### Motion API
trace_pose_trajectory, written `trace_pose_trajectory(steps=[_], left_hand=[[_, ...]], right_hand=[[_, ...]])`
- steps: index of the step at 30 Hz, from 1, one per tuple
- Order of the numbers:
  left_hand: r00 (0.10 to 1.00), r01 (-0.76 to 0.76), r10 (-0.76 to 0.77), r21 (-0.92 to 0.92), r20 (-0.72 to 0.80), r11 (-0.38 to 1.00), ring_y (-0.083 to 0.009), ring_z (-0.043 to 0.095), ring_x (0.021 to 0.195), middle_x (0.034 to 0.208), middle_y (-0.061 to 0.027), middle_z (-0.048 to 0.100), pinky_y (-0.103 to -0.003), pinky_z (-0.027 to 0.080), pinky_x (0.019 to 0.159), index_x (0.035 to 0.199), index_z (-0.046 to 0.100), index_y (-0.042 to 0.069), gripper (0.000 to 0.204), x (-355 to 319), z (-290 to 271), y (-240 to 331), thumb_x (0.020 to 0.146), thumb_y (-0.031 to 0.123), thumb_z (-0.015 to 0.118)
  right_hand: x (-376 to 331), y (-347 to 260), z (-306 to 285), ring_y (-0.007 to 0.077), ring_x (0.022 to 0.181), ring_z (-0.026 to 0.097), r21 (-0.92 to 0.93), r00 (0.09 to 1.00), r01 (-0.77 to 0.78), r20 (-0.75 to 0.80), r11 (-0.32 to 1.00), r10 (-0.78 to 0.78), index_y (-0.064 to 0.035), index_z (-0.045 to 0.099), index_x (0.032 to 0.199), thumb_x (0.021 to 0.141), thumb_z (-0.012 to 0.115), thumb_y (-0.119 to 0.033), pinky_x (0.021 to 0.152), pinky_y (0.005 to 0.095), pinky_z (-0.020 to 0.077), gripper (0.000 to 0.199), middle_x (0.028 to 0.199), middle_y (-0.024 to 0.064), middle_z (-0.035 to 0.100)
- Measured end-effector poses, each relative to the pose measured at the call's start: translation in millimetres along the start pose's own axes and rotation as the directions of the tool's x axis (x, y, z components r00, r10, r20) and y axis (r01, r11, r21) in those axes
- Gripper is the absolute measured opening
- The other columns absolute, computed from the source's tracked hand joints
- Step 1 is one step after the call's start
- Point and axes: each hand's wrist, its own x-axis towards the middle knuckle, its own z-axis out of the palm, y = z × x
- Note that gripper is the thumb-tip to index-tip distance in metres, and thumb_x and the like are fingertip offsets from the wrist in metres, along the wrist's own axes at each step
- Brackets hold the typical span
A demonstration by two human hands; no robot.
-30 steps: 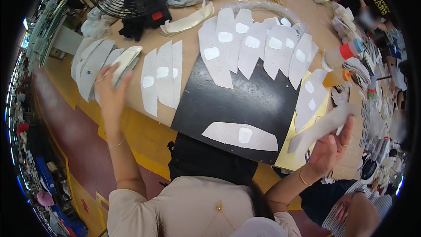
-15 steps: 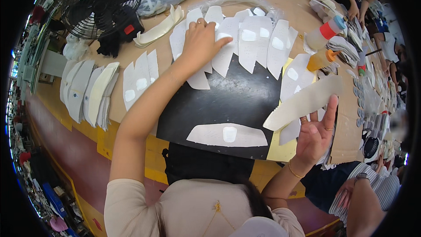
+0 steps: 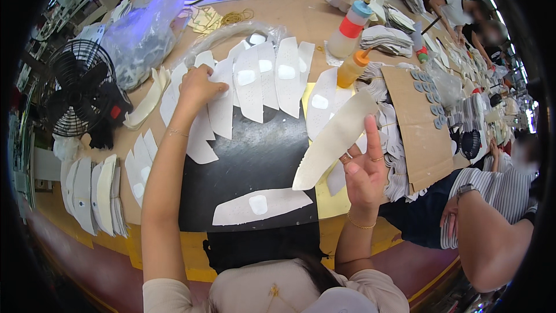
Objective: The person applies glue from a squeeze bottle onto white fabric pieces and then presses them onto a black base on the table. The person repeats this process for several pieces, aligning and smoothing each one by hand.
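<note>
My left hand point(image 3: 201, 86) reaches over the fan of pale perforated panels point(image 3: 220, 110) at the back of a black board point(image 3: 249, 156). Its fingertips touch the panels and the thumb sticks out to the right; nothing shows lifted in it. Several of these panels carry a small white patch point(image 3: 246, 77). In my right hand point(image 3: 365, 177) is a long, curved cream panel point(image 3: 336, 136), tilted up to the right, with the index finger raised along its edge. A single pale panel with a white patch point(image 3: 258, 204) lies alone near the board's front edge.
A glue bottle with orange cap point(image 3: 352, 68) and a larger red-banded bottle point(image 3: 348, 28) stand at the back right. Cardboard point(image 3: 414, 133) with small grey pieces lies right. A black fan point(image 3: 75, 87) stands left, near stacked panels point(image 3: 87, 197). Other people work around the table.
The view has swung, so the table and its things sit further left and lower. My left hand remains at the fanned panels, and my right hand still holds the cream panel.
</note>
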Motion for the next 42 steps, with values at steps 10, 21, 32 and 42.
trace_pose_trajectory(steps=[10,21,32,42], left_hand=[[0.978,-0.179,0.104,-0.461,-0.183,0.869,-0.0103,0.052,0.068,0.077,-0.0005,0.057,-0.027,0.044,0.061,0.104,0.061,-0.002,0.033,-9,1,-9,0.073,0.005,0.068],[0.930,-0.187,0.368,-0.876,-0.011,0.445,-0.0066,0.058,0.086,0.100,-0.0009,0.061,-0.021,0.046,0.072,0.112,0.057,0.004,0.025,-60,-71,11,0.090,0.015,0.061],[0.538,-0.566,0.665,-0.362,0.518,0.740,-0.0266,0.058,0.089,0.094,-0.0120,0.062,-0.036,0.046,0.079,0.109,0.063,0.002,0.029,-93,6,67,0.081,0.009,0.064],[0.731,-0.550,0.679,-0.529,0.070,0.646,-0.0216,0.054,0.093,0.104,-0.0096,0.058,-0.031,0.044,0.085,0.119,0.058,0.004,0.036,-133,13,52,0.085,0.010,0.064]], right_hand=[[-5,-1,-10,0.0270,0.128,0.043,0.022,1.000,-0.004,0.015,1.000,0.004,-0.0027,0.020,0.147,0.083,0.051,0.005,0.104,0.0396,0.0377,0.072,0.154,0.0090,0.016],[-8,-1,-11,0.0250,0.125,0.046,0.018,1.000,-0.029,-0.008,0.999,0.029,-0.0038,0.022,0.147,0.082,0.050,0.004,0.102,0.0367,0.0396,0.072,0.154,0.0098,0.014],[-12,-9,-8,0.0242,0.125,0.046,-0.043,0.998,-0.038,-0.043,0.998,0.036,-0.0019,0.023,0.147,0.082,0.053,0.002,0.102,0.0363,0.0386,0.072,0.153,0.0097,0.017],[-8,-2,2,0.0239,0.126,0.045,-0.209,0.985,-0.077,0.132,0.975,0.106,-0.0001,0.035,0.141,0.082,0.054,0.001,0.102,0.0346,0.0376,0.063,0.147,0.0126,0.031]])
